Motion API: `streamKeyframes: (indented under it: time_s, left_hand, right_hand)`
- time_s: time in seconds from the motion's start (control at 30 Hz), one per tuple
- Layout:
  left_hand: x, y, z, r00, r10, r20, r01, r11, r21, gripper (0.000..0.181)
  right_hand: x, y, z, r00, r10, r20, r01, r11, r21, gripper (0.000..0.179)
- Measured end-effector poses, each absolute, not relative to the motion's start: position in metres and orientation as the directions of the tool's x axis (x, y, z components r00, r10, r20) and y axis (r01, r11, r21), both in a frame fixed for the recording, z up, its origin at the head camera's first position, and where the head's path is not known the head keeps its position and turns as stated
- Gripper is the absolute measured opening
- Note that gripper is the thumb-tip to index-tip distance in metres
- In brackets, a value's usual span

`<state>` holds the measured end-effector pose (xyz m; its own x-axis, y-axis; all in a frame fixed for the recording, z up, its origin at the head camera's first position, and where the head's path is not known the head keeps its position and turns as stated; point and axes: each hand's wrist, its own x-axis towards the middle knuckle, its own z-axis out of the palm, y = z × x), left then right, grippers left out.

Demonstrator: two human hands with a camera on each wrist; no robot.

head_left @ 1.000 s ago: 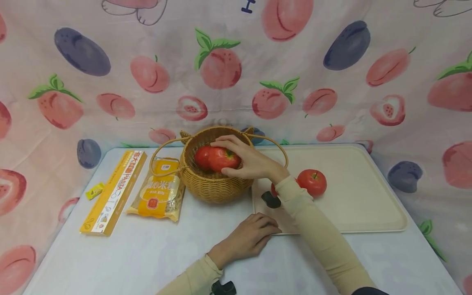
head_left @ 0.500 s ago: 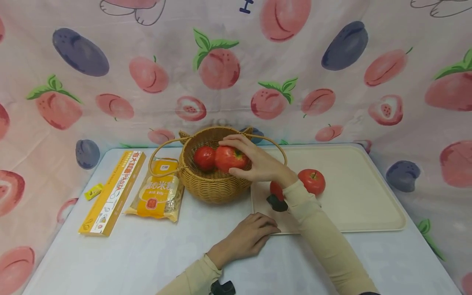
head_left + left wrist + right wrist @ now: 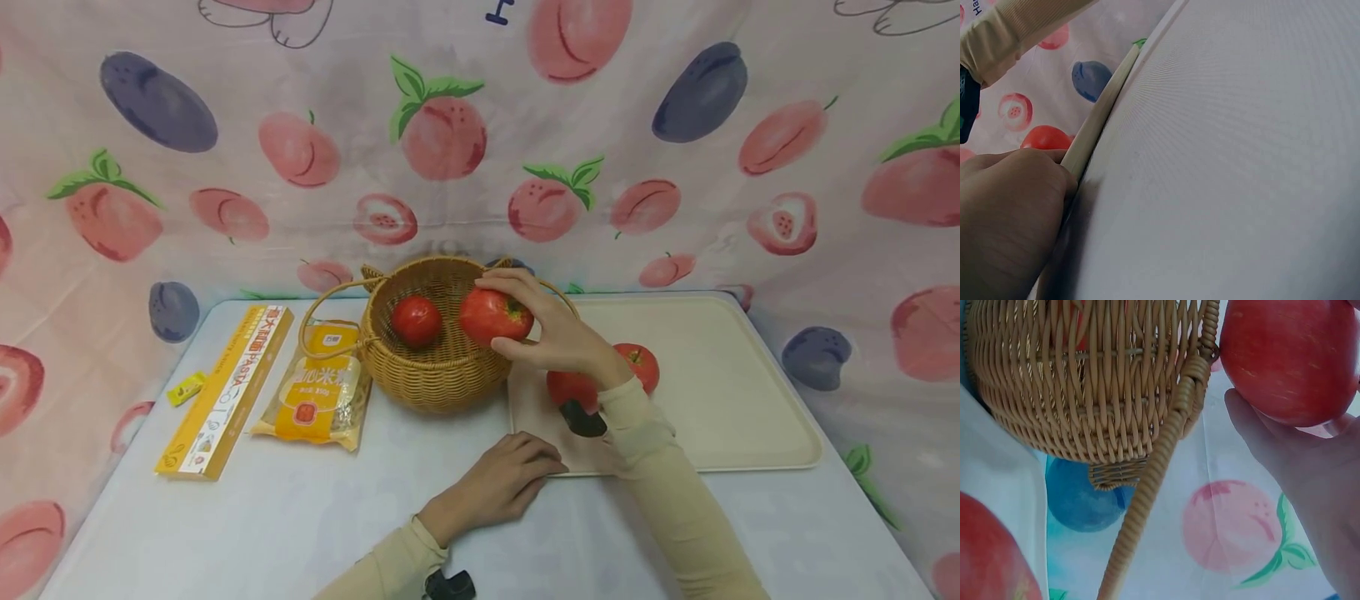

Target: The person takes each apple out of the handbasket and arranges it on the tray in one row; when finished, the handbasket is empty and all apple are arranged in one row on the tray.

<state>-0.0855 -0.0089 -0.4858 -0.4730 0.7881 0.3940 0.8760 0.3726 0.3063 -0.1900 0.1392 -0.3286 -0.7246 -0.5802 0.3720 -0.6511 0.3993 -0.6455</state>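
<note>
While the right hand (image 3: 561, 335) grips a glossy apple (image 3: 489, 317), the relaxed left hand (image 3: 497, 483) touches a smooth tray (image 3: 738, 387)

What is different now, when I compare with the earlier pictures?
The right hand, gripping an apple throughout, has moved it rightward, away from the other apple in the basket. Nothing was let go. The left hand stayed at the edge of the tray.
</note>
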Motion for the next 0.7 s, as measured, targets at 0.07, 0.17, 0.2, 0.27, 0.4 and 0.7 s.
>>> streamKeyframes:
  time_s: [0.07,0.17,0.2,0.27,0.4,0.7]
  left_hand:
    - [-0.086,-0.009,-0.486,-0.471,0.788,0.397,0.877,0.37,0.306,0.023]
    - [-0.086,-0.009,-0.485,-0.472,0.79,0.392,0.876,0.372,0.306,0.023]
    - [-0.085,-0.009,-0.485,-0.474,0.791,0.387,0.875,0.373,0.309,0.023]
    - [-0.085,-0.009,-0.484,-0.474,0.794,0.381,0.876,0.378,0.301,0.023]
    - [-0.085,-0.009,-0.483,-0.471,0.799,0.374,0.879,0.388,0.276,0.023]
    - [-0.084,-0.01,-0.482,-0.494,0.803,0.334,0.863,0.406,0.301,0.023]
  right_hand:
    - [-0.185,0.141,-0.325,-0.732,-0.571,0.372,-0.644,0.399,-0.653,0.064]
    - [-0.176,0.143,-0.315,-0.739,-0.564,0.368,-0.632,0.39,-0.67,0.063]
    - [-0.173,0.144,-0.312,-0.743,-0.564,0.362,-0.625,0.389,-0.677,0.062]
    - [-0.168,0.145,-0.307,-0.751,-0.563,0.347,-0.612,0.392,-0.687,0.062]
    - [-0.164,0.15,-0.307,-0.776,-0.548,0.314,-0.572,0.399,-0.716,0.063]
    - [-0.155,0.167,-0.314,-0.844,-0.461,0.274,-0.486,0.441,-0.755,0.066]
